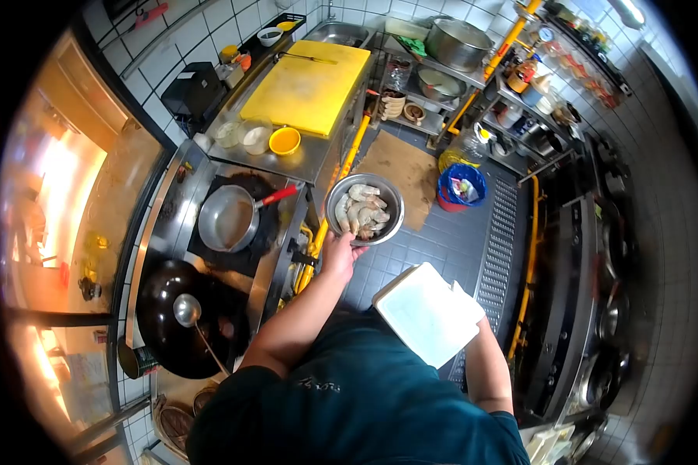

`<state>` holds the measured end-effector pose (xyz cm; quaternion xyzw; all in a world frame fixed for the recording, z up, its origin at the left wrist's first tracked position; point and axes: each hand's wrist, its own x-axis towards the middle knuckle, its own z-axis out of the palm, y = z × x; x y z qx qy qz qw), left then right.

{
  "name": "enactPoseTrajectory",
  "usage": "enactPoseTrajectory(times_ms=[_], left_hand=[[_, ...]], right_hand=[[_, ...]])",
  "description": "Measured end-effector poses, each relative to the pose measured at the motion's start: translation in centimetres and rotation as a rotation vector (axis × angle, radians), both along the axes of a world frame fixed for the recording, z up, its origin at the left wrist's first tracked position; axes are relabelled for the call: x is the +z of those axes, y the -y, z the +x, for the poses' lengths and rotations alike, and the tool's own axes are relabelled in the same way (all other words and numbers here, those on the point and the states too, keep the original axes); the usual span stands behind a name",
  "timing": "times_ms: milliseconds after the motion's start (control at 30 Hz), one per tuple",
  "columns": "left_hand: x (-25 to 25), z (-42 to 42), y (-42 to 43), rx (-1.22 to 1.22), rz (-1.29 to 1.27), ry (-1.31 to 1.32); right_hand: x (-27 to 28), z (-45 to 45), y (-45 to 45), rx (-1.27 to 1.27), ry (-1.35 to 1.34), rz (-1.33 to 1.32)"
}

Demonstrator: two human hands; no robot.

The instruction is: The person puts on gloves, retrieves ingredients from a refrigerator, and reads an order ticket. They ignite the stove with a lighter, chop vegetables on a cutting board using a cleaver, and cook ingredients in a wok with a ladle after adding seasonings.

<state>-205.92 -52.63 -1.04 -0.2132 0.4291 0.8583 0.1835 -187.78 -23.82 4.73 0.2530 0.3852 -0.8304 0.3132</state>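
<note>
My left hand (340,254) grips the near rim of a round metal bowl (395,203), its fingers closed on the edge. Inside the bowl lie several raw shrimp (361,213). On the right, a white rectangular container (426,314) with a pale bluish inside is held against my body by my right hand (481,314), which is mostly hidden behind it. The bowl and the container are apart, the bowl farther forward and to the left.
Left of me, a stove holds a saucepan (229,218) with a red handle and a black wok (159,318) with a ladle (187,310). Ahead are a yellow cutting board (306,85), a blue-lined bin (461,187) and metal shelves (434,112).
</note>
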Motion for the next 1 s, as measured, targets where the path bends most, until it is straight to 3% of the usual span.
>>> enactPoseTrajectory(times_ms=[333,467,733,1000], left_hand=[[-3.1,-25.1,-7.6,0.353,-0.056,0.08],[-8.3,-34.2,-8.4,0.518,0.027,0.091],[-9.7,-46.0,-6.6,0.832,-0.002,0.27],[-12.8,-57.6,-0.8,1.063,0.053,0.161]], right_hand=[[-3.2,-32.6,-11.5,0.339,-0.009,-0.071],[-2.0,-44.5,-14.1,0.489,0.002,-0.091],[-0.8,-61.7,-15.7,0.651,0.033,-0.073],[0.2,-77.5,-12.8,0.679,0.019,-0.007]])
